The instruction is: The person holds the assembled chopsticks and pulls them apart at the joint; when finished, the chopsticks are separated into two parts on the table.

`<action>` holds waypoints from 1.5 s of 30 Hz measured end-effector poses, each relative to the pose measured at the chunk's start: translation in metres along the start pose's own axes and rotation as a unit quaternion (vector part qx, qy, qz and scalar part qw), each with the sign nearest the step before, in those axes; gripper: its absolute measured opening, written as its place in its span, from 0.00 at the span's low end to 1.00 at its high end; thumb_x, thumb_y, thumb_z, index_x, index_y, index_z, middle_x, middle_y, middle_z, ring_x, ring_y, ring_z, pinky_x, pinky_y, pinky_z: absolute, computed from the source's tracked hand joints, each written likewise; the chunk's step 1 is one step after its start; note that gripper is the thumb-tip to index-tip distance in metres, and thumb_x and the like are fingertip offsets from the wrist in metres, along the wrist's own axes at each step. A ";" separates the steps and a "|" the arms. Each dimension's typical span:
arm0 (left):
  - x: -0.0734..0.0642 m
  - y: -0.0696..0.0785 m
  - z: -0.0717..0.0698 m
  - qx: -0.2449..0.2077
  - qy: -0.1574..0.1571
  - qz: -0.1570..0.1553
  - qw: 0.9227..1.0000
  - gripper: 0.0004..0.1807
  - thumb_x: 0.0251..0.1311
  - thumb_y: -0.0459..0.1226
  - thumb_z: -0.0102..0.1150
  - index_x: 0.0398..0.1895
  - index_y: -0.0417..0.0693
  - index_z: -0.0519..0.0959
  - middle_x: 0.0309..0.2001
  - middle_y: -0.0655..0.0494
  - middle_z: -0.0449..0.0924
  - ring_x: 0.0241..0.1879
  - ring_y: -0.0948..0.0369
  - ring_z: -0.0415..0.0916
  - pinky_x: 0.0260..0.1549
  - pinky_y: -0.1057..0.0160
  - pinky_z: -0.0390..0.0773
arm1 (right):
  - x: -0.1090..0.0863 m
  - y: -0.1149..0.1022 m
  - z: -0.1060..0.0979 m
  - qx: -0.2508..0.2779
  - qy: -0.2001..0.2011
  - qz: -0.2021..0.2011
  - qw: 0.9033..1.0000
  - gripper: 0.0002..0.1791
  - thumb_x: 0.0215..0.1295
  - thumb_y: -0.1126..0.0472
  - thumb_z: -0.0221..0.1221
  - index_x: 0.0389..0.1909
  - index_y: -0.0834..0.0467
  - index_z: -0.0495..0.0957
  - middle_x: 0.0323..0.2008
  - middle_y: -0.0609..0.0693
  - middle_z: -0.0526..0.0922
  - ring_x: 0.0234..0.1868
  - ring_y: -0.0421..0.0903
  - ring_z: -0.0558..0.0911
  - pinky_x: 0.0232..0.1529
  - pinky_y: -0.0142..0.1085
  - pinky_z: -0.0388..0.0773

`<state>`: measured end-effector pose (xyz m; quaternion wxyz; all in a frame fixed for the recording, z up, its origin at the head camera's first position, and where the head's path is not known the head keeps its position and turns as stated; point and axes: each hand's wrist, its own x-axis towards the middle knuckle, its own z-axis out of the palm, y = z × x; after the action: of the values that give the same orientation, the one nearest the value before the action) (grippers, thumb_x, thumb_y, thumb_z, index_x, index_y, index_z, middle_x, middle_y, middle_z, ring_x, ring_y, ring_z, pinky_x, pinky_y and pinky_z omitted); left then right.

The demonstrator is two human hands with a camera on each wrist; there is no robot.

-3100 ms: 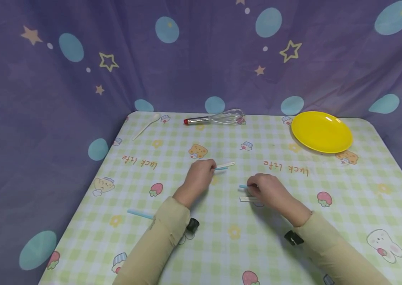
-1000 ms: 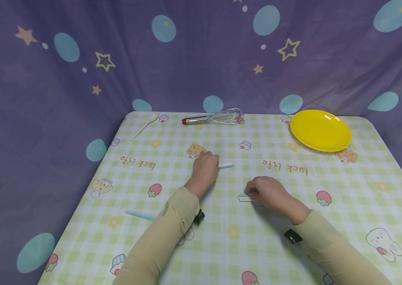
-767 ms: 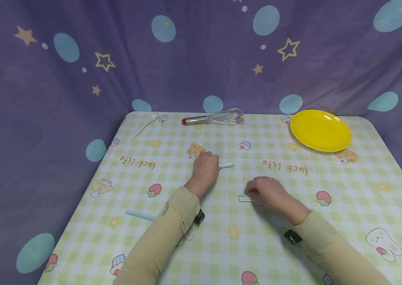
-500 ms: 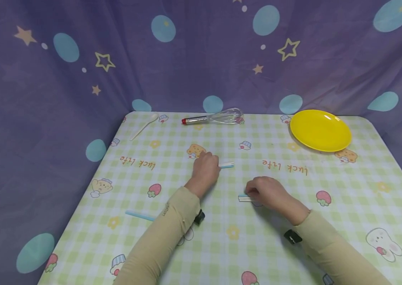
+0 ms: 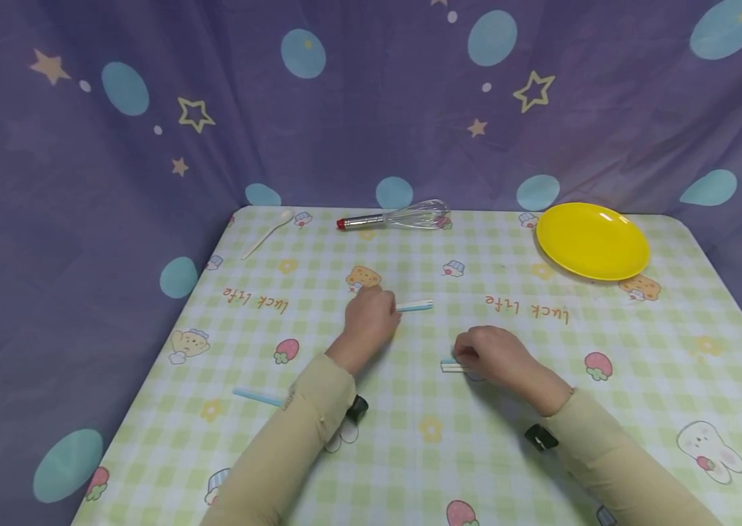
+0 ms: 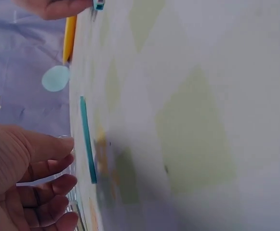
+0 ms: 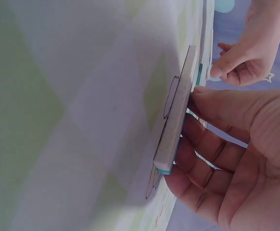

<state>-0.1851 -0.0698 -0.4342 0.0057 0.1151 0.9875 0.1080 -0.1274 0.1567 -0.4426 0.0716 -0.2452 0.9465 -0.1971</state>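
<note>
My left hand (image 5: 371, 319) has its thumb and fingers loosely bent, just left of a short blue stick (image 6: 87, 144) that lies against a white one (image 5: 418, 303). In the left wrist view, a gap shows between the fingers and the blue stick. My right hand (image 5: 492, 354) has thumb and fingertips bent at a second short blue stick (image 5: 447, 361), beside white sticks (image 7: 176, 110) lying flat on the table. The fingertips hide most of this blue stick.
A longer blue stick (image 5: 257, 397) lies partly behind the left sleeve. Along the back are a white spoon (image 5: 268, 234), a whisk (image 5: 397, 218) and a yellow plate (image 5: 591, 245), all on a checked tablecloth (image 5: 410, 475).
The right hand has brought its blue stick against the white sticks. The left hand's blue stick has moved close to its white one, and the left hand has just drawn back left.
</note>
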 end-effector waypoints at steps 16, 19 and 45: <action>-0.044 -0.039 -0.006 -0.101 -0.002 -0.008 0.995 0.15 0.58 0.42 0.68 0.17 0.52 0.74 0.20 0.61 0.70 0.26 0.60 0.68 0.28 0.61 0.69 | 0.001 -0.010 -0.001 0.008 0.044 -0.028 0.999 0.03 0.59 0.64 0.67 0.30 0.53 0.84 0.27 0.42 0.81 0.28 0.39 0.77 0.37 0.40 0.76; -0.052 -0.046 -0.007 -0.106 0.000 -0.010 0.994 0.13 0.58 0.41 0.68 0.19 0.52 0.76 0.21 0.60 0.70 0.27 0.59 0.68 0.30 0.60 0.69 | 0.002 -0.013 0.000 0.013 0.048 -0.039 0.998 0.03 0.59 0.64 0.67 0.30 0.53 0.84 0.27 0.41 0.80 0.29 0.39 0.77 0.37 0.40 0.76; -0.111 -0.092 -0.008 -0.153 0.045 0.033 0.987 0.03 0.55 0.36 0.70 0.30 0.51 0.83 0.33 0.58 0.80 0.38 0.56 0.76 0.42 0.54 0.74 | 0.010 -0.042 0.008 0.023 0.036 -0.120 0.992 0.02 0.60 0.63 0.67 0.32 0.52 0.84 0.31 0.41 0.82 0.34 0.40 0.80 0.40 0.39 0.76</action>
<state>-0.0983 -0.1842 -0.4477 -0.0247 0.1402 0.9542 0.2631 -0.1163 0.1156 -0.4330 0.0184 -0.3479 0.9076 -0.2345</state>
